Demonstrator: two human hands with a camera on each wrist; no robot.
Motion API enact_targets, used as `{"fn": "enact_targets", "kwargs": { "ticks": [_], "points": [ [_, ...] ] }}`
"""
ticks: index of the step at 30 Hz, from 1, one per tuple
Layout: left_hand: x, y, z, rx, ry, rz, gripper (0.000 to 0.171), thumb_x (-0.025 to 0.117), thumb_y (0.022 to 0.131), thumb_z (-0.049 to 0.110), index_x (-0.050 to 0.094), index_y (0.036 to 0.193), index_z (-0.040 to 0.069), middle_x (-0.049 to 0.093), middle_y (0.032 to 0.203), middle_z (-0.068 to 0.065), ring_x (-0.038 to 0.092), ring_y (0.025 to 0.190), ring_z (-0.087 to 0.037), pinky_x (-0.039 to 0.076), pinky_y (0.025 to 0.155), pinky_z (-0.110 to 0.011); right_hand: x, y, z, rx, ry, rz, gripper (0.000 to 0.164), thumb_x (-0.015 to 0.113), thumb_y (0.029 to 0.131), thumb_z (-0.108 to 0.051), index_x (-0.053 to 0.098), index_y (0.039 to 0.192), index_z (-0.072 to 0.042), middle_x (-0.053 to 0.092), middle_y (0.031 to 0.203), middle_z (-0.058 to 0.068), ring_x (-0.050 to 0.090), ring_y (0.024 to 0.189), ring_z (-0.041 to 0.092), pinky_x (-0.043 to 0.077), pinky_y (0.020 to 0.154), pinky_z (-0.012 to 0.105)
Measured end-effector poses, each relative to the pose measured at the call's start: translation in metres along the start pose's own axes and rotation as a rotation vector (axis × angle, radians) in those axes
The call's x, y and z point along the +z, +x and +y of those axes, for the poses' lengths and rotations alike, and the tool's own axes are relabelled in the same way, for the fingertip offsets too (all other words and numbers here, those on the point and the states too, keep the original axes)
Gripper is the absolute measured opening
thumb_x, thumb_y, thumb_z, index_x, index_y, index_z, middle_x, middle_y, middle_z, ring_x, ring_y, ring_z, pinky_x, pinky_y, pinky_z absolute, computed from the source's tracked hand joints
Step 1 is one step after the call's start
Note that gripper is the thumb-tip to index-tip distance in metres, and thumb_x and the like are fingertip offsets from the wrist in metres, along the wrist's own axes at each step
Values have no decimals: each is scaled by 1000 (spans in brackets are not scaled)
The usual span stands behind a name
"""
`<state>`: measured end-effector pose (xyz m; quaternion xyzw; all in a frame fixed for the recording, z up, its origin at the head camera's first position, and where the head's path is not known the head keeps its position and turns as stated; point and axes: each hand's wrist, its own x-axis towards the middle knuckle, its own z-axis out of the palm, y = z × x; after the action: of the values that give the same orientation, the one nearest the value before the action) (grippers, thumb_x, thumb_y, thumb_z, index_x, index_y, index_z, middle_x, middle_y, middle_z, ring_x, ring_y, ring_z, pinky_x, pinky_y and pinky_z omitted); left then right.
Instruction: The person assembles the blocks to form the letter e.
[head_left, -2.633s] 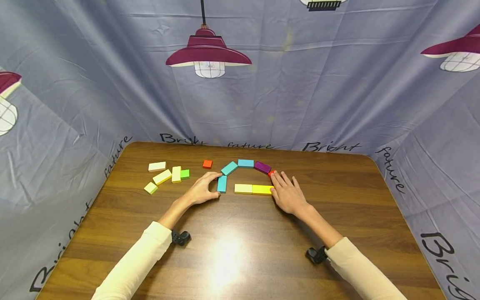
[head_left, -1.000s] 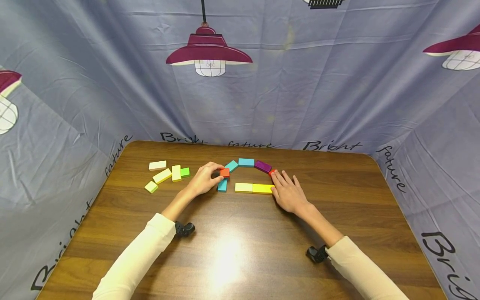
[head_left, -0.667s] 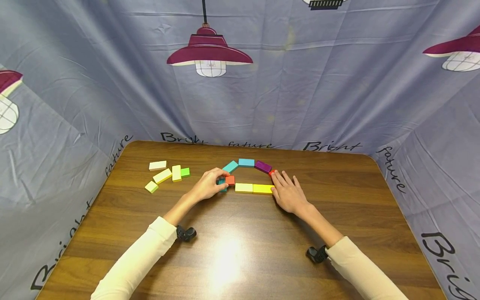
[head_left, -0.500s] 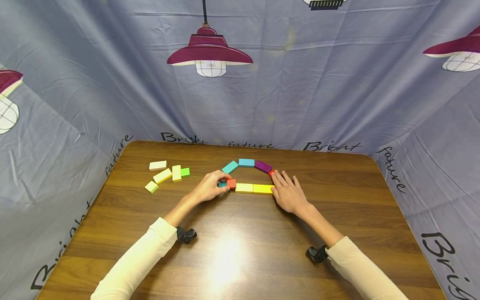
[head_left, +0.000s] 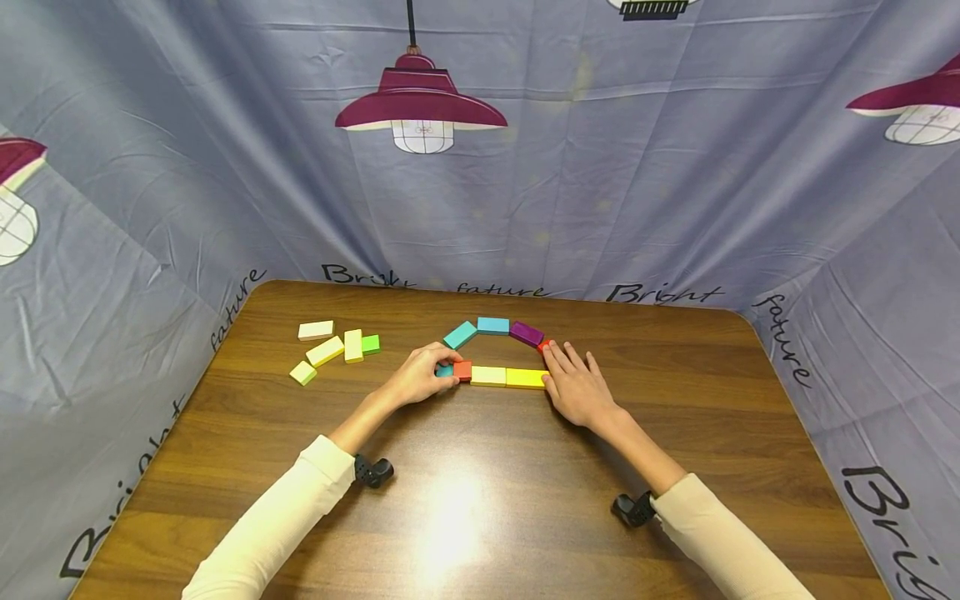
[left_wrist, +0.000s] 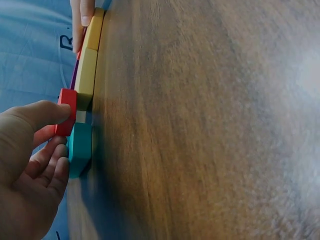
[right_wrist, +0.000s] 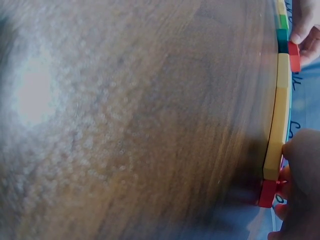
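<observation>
My left hand [head_left: 417, 375] pinches a small red block [head_left: 462, 372] between thumb and fingers. In the left wrist view this red block sits higher than its neighbours, a teal block [left_wrist: 81, 150] and a pale yellow block [left_wrist: 87, 79]. The teal block lies partly hidden under my left fingers in the head view. A bright yellow block [head_left: 525, 379] adjoins the pale one. My right hand [head_left: 577, 387] has its fingers extended over another red block [head_left: 543, 345], mostly covered; its thumb touches the bright yellow block's right end.
A teal block [head_left: 460, 335], a blue block [head_left: 492, 326] and a purple block [head_left: 526, 333] curve behind the yellow row. Farther left lie a cream block [head_left: 315, 331], a green block [head_left: 371, 344] and several pale yellow ones on the wooden table [head_left: 510, 500]. A printed curtain surrounds the table.
The small red block has gone from the back left of the table into my left hand, then forward and right to the pale yellow block's left end. My right hand has stayed put.
</observation>
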<state>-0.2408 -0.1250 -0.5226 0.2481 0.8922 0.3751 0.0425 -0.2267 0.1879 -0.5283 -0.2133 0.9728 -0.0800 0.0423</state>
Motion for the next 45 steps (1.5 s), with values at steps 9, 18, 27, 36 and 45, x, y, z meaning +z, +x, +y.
{"fn": "enact_targets", "kwargs": {
  "ticks": [9,18,27,36,45],
  "points": [
    [0,0,-1,37,36,15,30,78,85,8,71,114,2,63,106,-10,59,93,-21,51,82,-34,-2,0,-1,-1,4,5,57,39,108,-30,28,156,0,24,161,16,20,147,38,12,114,64],
    [2,0,-2,39,41,16,31,78,83,6,72,113,2,63,104,-9,59,93,-21,51,81,-33,-2,-1,0,-7,2,14,57,39,108,-30,29,155,0,25,161,16,20,147,38,13,114,64],
    [2,-1,-1,35,56,8,31,78,83,6,72,114,3,62,105,-9,56,90,-20,49,78,-32,0,-1,0,-6,10,13,57,37,108,-30,29,155,0,24,161,16,20,147,38,13,114,64],
    [4,-1,0,8,95,1,31,79,83,7,74,114,4,59,108,-9,55,100,-24,47,82,-34,-2,-2,-1,-1,2,7,57,39,108,-31,29,155,0,24,161,15,20,147,37,13,114,64],
    [5,0,-1,10,105,0,32,79,82,6,74,114,2,57,109,-9,54,101,-24,47,85,-37,-1,-1,-1,-14,-1,23,57,40,108,-30,30,155,0,26,160,16,22,147,38,15,113,65]
  ]
}}
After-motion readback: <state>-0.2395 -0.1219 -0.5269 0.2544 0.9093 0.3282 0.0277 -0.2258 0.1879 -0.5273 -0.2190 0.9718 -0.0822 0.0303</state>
